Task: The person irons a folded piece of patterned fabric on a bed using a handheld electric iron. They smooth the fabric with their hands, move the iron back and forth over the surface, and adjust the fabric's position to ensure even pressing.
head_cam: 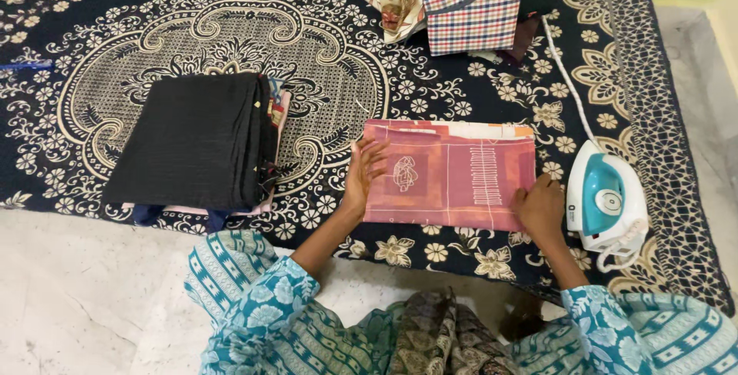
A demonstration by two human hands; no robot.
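Open-palmed, the left hand [361,177] and right hand [541,210] press the short ends of a folded pink cloth [450,173] lying crosswise near the patterned rug [430,83]'s near edge.

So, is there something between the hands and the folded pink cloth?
No, nothing visible. The left hand touches the left edge of the folded pink cloth and the right hand rests on its lower right corner. The iron stands apart, to the right of the right hand.
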